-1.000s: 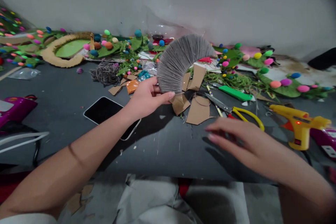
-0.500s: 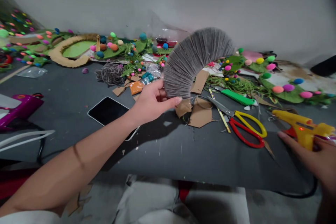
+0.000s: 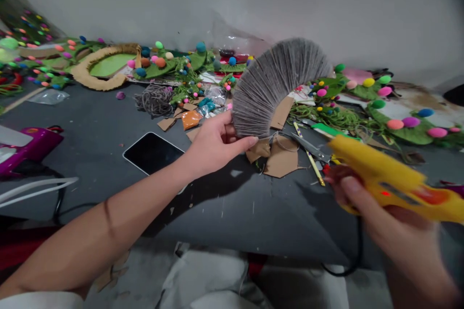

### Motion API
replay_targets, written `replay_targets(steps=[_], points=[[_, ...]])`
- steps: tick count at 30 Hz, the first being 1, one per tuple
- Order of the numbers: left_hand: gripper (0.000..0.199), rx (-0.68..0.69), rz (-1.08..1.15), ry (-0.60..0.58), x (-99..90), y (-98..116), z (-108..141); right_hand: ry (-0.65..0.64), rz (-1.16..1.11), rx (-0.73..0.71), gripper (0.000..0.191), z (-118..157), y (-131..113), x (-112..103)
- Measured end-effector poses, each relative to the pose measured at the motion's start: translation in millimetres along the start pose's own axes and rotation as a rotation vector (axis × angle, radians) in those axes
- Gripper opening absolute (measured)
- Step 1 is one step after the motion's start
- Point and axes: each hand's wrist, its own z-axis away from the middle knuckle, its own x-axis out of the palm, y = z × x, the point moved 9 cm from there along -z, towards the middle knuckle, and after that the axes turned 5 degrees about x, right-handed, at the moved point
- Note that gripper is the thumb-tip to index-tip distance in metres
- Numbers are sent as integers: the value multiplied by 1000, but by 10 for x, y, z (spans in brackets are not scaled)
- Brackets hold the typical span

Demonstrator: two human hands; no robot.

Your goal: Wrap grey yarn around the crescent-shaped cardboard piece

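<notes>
My left hand [image 3: 223, 142] is closed on the lower end of a curved piece wrapped in grey yarn [image 3: 277, 82], held up over the table with its arc rising to the right. Its thumb lies along the cut end; the other fingers are partly hidden behind. My right hand [image 3: 377, 222], blurred by motion, grips a yellow hot glue gun [image 3: 377, 169] whose red light is lit. The gun's nozzle end points left toward the yarn-wrapped piece, apart from it. Scissors [image 3: 311, 147] lie behind the gun, their handles mostly covered. Cardboard scraps [image 3: 281, 159] sit below the grey piece.
A phone [image 3: 154, 152] lies beneath my left forearm. A grey yarn tangle [image 3: 154, 99], a pencil [image 3: 310, 157] and a green cutter [image 3: 331, 130] are on the table [image 3: 224, 222]. Leafy garlands with coloured pom-poms [image 3: 159, 65] line the wall. A purple glue gun [image 3: 31, 147] stands left.
My right hand has lifted the yellow glue gun from the table's right side and brought it leftward, over the scissors' handles. My left hand keeps its hold on the yarn-wrapped piece.
</notes>
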Motion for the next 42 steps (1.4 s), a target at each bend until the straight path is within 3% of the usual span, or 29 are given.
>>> replay_targets(steps=[3, 7, 20, 32, 42], points=[[39, -36, 33, 1, 19, -10, 4, -148, 39, -101, 12, -11, -408, 392], [38, -65, 25, -5, 30, -4, -8, -187, 94, -169, 16, -50, -496, 552], [38, -79, 40, -25, 35, 7, -15, -200, 78, -165, 18, -60, -568, 643], [33, -159, 72, 18, 50, -34, 0, -232, 50, -111, 20, -38, -416, 716], [27, -157, 27, 26, 39, -34, 7, -212, 92, -163, 18, -2, -355, 732]])
